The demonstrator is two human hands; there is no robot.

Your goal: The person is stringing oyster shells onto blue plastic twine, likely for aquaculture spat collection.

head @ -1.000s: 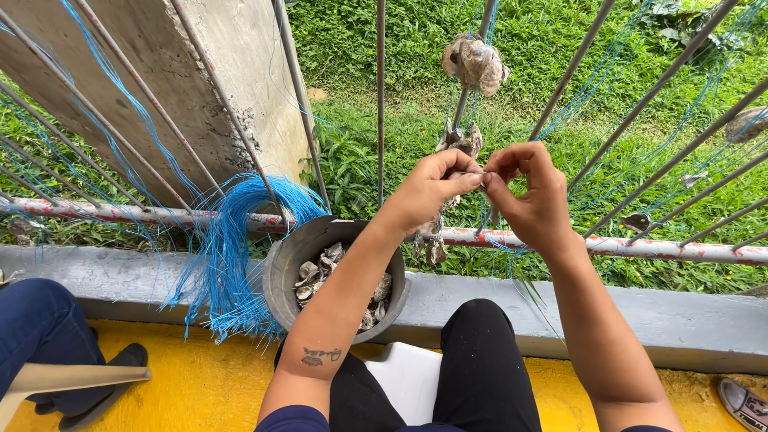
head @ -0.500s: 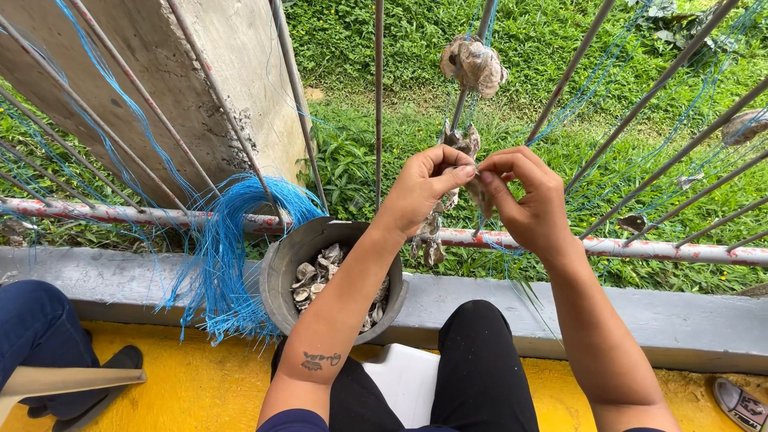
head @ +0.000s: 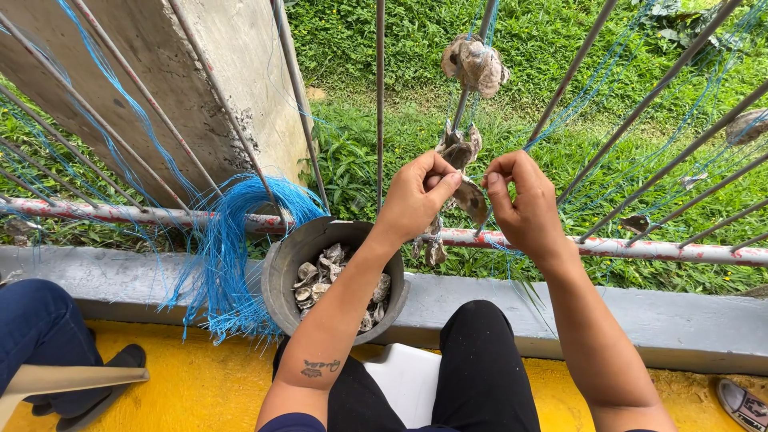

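Note:
My left hand (head: 418, 194) and my right hand (head: 524, 204) are raised in front of a metal railing, fingers pinched together around a grey oyster shell (head: 470, 198) that hangs on a thin blue string (head: 483, 28). More shells sit on the same string: a cluster (head: 475, 64) above my hands and a smaller one (head: 434, 250) below, by the rail. A grey bucket (head: 280, 276) with several shells in it stands under my left forearm.
A bundle of blue string (head: 232, 240) hangs over the horizontal rail (head: 640, 250) left of the bucket. Slanted metal bars and a concrete pillar (head: 160, 88) stand ahead, grass beyond. Another person's leg (head: 36, 336) in blue trousers is at the left. The floor (head: 192, 384) is yellow.
My hands have shifted slightly downward and apart on the string, and the shell between them now shows more plainly. The view has tilted a little.

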